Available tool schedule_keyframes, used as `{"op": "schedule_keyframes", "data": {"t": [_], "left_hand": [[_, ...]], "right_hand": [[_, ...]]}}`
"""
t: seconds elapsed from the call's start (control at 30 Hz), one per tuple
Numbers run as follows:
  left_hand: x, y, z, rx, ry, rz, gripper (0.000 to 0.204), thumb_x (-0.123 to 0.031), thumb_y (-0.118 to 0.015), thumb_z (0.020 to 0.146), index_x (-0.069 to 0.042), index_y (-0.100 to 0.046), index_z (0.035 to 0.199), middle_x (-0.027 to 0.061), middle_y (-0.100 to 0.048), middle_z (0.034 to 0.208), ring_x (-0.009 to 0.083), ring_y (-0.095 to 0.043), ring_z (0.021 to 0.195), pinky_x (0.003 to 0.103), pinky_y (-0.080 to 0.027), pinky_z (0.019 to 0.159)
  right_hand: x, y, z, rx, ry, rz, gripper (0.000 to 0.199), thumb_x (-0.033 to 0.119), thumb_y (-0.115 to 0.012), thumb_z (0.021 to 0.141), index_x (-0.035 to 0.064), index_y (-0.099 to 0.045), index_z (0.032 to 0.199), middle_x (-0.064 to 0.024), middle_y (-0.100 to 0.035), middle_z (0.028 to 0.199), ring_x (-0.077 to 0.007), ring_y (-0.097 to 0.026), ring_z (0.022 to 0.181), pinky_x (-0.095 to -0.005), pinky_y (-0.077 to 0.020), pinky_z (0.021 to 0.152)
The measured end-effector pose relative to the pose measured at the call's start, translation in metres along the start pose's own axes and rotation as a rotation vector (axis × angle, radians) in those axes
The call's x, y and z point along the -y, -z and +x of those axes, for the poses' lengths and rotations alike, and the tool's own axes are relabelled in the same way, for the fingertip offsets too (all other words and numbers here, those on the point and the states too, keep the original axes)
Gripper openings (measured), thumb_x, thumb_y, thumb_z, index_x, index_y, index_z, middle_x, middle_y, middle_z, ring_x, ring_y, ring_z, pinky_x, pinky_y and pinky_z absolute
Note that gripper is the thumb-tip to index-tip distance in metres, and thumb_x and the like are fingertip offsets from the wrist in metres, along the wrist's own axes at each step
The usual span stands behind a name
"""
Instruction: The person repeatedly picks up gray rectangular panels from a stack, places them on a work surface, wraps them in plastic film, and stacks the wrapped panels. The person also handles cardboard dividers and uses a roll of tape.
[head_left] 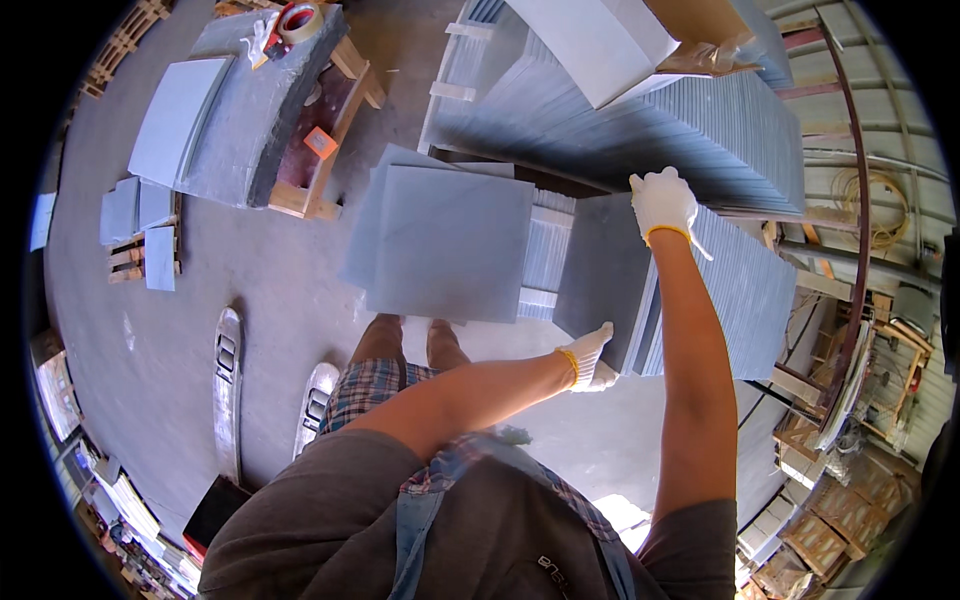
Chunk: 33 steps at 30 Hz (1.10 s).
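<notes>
A grey square stone tile [603,272] leans at the front of a row of upright tiles [745,290]. My right hand [662,201], in a white glove, grips its top far corner. My left hand [590,358], gloved too, holds its near lower edge. Left of it, a small stack of flat grey tiles [447,240] lies on a low support. Behind stands a larger pack of upright grey tiles [640,125].
A workbench with grey slabs [232,110] and a roll of tape [300,20] stands at the upper left. Small tiles [140,225] rest on a wooden pallet at the left. Pallet jack forks [228,385] lie on the concrete floor. Crates and hoses crowd the right.
</notes>
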<state>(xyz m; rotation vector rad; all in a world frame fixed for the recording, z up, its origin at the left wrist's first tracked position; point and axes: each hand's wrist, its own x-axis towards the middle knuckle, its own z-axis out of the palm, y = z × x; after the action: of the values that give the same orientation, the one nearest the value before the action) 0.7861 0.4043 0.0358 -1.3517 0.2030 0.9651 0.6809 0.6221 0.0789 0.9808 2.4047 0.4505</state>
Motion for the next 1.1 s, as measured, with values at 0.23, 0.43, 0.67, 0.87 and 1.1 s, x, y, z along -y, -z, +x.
{"op": "schedule_keyframes", "data": {"t": [0.23, 0.43, 0.67, 0.87, 1.1], "left_hand": [[-0.024, 0.021, -0.001, -0.004, -0.005, -0.074, 0.046, -0.042, -0.077, 0.09, -0.015, -0.059, 0.122, -0.0043, -0.067, 0.114, 0.0145, -0.064, 0.109, 0.035, -0.055, 0.092], [-0.001, 0.004, 0.001, -0.045, -0.057, 0.114, 0.042, -0.035, -0.08, 0.089, -0.015, -0.059, 0.119, -0.0035, -0.066, 0.108, 0.0151, -0.063, 0.103, 0.034, -0.054, 0.09], [-0.015, 0.018, 0.005, -0.051, 0.075, -0.236, 0.033, -0.032, -0.079, 0.09, -0.012, -0.064, 0.111, -0.0015, -0.07, 0.103, 0.0144, -0.07, 0.092, 0.029, -0.061, 0.078], [-0.048, 0.058, 0.032, 0.082, -0.074, 0.483, 0.042, -0.054, -0.068, 0.094, -0.014, -0.061, 0.105, -0.0003, -0.062, 0.089, 0.0138, -0.061, 0.078, 0.034, -0.05, 0.062], [-0.002, 0.011, 0.016, -0.046, -0.179, 0.078, 0.047, -0.057, -0.067, 0.094, -0.017, -0.06, 0.118, -0.0042, -0.063, 0.105, 0.0142, -0.059, 0.09, 0.036, -0.05, 0.071]], "right_hand": [[0.016, 0.018, -0.008, -0.09, 0.291, -0.055, 0.044, 0.028, -0.087, 0.076, 0.0157, -0.066, 0.112, -0.002, -0.069, 0.108, -0.0258, -0.065, 0.108, -0.039, -0.0607, 0.083], [0.001, 0.013, 0.006, 0.046, 0.031, 0.009, 0.024, 0.029, -0.063, 0.098, 0.0195, -0.071, 0.119, -0.0069, -0.068, 0.111, -0.0274, -0.07, 0.107, -0.041, -0.0601, 0.085], [0.017, 0.017, -0.016, -0.169, 0.049, 0.146, 0.032, 0.035, -0.056, 0.103, 0.01, -0.076, 0.103, -0.0136, -0.066, 0.102, -0.0326, -0.071, 0.099, -0.0432, -0.0589, 0.083], [0.019, 0.044, 0.009, 0.141, 0.1, 0.168, 0.032, 0.03, -0.058, 0.098, 0.0097, -0.076, 0.115, -0.0138, -0.072, 0.118, -0.0325, -0.072, 0.106, -0.0413, -0.0559, 0.094], [-0.016, 0.054, 0.01, 0.371, 0.013, 0.464, 0.042, 0.028, -0.054, 0.091, -0.0046, -0.07, 0.112, -0.0287, -0.068, 0.113, -0.0436, -0.067, 0.103, -0.0463, -0.051, 0.091]]}}
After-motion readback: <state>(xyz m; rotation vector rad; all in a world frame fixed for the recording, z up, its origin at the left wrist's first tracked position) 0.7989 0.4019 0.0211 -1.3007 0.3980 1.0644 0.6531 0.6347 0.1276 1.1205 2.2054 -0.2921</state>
